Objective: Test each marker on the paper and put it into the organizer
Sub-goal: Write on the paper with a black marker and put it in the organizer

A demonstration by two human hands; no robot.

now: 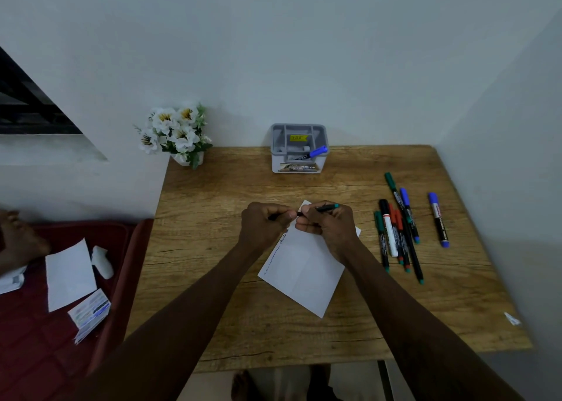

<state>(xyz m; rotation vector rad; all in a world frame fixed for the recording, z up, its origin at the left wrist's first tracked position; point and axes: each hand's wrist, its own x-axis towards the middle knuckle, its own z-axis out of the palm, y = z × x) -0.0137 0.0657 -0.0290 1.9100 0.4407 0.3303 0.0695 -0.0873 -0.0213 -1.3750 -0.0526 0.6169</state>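
Marker: I see a slim black marker with a green end (327,208) lying crosswise above the white paper sheet (304,267).
Right hand (327,223): fingers clamped on its barrel.
Left hand (264,222): fingers pinched on the left end, probably the cap.
Organizer: grey plastic organizer (299,148) stands beyond, well apart.

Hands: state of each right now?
Left hand: closed on one end of the green marker.
Right hand: closed on the same marker, over the paper.
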